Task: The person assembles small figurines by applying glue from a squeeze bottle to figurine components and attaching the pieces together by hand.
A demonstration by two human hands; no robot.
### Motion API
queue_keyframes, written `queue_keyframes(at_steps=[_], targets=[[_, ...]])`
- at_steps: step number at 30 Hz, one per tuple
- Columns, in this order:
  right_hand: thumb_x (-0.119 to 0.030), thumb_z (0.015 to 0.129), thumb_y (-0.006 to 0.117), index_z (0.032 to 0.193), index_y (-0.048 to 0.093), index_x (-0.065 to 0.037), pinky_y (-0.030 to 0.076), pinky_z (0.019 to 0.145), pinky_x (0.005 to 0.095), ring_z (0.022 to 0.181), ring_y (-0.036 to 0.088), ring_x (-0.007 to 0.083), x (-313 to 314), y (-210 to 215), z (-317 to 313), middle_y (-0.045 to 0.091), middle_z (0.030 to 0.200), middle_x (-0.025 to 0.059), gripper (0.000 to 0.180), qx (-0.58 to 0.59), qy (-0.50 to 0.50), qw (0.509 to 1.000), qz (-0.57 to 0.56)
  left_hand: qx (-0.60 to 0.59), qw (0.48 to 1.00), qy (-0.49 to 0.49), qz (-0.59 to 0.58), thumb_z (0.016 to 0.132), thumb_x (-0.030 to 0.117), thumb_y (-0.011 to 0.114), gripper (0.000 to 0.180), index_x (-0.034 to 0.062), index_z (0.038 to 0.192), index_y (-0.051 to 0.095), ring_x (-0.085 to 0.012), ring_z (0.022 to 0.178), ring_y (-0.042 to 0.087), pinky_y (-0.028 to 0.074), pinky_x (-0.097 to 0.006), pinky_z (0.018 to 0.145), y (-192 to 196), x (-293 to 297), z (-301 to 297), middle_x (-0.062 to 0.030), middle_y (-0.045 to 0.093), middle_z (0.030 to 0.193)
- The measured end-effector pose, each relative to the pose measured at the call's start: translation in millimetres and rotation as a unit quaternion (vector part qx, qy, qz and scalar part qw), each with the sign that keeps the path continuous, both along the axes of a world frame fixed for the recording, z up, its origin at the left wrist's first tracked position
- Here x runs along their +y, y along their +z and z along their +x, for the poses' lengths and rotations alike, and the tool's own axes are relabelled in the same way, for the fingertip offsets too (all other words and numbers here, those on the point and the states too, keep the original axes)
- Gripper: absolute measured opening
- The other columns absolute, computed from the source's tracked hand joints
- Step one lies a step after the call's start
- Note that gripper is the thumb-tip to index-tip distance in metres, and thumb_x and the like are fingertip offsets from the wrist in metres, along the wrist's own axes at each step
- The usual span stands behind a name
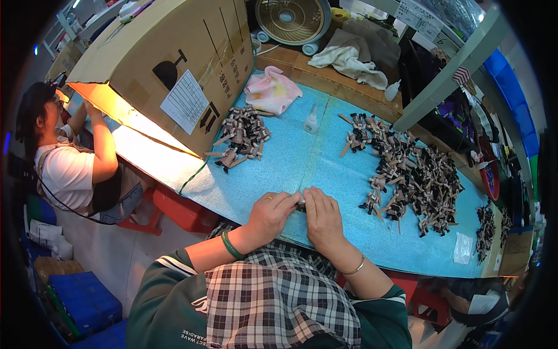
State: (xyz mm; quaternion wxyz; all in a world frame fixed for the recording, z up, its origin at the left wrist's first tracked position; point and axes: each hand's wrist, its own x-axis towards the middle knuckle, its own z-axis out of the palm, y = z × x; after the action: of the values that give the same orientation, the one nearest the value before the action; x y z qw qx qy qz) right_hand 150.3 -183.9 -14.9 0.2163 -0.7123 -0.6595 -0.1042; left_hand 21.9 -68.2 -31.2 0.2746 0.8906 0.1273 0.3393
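My left hand [268,217] and my right hand [324,221] meet near the table's front edge, fingers closed and tips together. Between them they pinch a small brownish-grey piece [301,203]; fingers cover most of it, so its kind cannot be made out. Beyond my left hand lies a small pile of little toy figures [243,132] in brown, black and pale tones, some with flat tan sticks. A far larger heap of similar figures [419,180] spreads to my right. At the back middle, a small white squeeze bottle [311,123] stands upright on the blue tabletop [279,166].
A big cardboard box [192,70] stands at the left, lit inside, with a person [75,151] working beyond it. A pink cloth [272,91] and a fan [292,20] are at the back. A grey post [453,67] rises at right, near a clear plastic bag [463,248].
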Motion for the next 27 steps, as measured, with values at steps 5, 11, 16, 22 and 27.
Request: queue_keyframes(at_steps=[5,11,16,22,27], targets=[[0.001,0.077,0.053,0.122,0.048,0.009,0.041,0.092,0.0417,0.112,0.054,0.0322,-3,-6,11,0.055,0.118,0.0199,0.046,0.173,-0.005,0.985,-0.009,-0.014,1.0,-0.009,-0.024,0.075,-0.001,0.069,0.037,0.0021,0.111,0.062,-0.027,0.076,0.061,0.049,-0.034,0.068,2,0,1,-0.0093,0.064,0.088],[-0.001,0.077,0.055,0.117,0.048,0.007,0.04,0.093,0.0434,0.113,0.053,0.0322,0,-5,-2,0.054,0.119,0.0215,0.041,0.024,-0.007,1.0,-0.009,-0.025,0.999,-0.008,-0.024,0.075,-0.001,0.069,0.036,0.0025,0.11,0.063,-0.027,0.076,0.06,0.049,-0.034,0.068,0,0,2,-0.0097,0.064,0.088],[-0.003,0.079,0.055,0.115,0.047,0.005,0.04,0.093,0.0449,0.114,0.052,0.0328,1,-5,-2,0.053,0.121,0.0215,0.038,0.0,-0.027,0.999,-0.038,-0.025,0.999,-0.018,-0.031,0.076,0.0,0.068,0.039,0.0014,0.113,0.061,-0.0266,0.077,0.06,0.049,-0.034,0.068,-2,0,2,-0.0102,0.063,0.089],[-0.004,0.079,0.055,0.116,0.045,0.004,0.038,0.094,0.0478,0.116,0.051,0.0338,3,-7,-7,0.052,0.121,0.0218,0.039,-0.017,-0.053,0.998,-0.039,0.029,0.995,-0.007,0.094,0.075,0.004,0.068,0.048,-0.0034,0.12,0.055,-0.0249,0.076,0.058,0.048,-0.035,0.07,1,0,5,-0.0106,0.058,0.084],[-0.002,0.078,0.054,0.115,0.048,0.005,0.039,0.093,0.048,0.112,0.052,0.036,1,-13,-7,0.053,0.12,0.0233,0.038,0.031,-0.054,0.998,-0.028,0.035,0.994,-0.022,0.102,0.077,0.007,0.063,0.043,-0.0039,0.118,0.055,-0.0263,0.076,0.057,0.046,-0.037,0.069,8,2,4,-0.0107,0.055,0.081]])
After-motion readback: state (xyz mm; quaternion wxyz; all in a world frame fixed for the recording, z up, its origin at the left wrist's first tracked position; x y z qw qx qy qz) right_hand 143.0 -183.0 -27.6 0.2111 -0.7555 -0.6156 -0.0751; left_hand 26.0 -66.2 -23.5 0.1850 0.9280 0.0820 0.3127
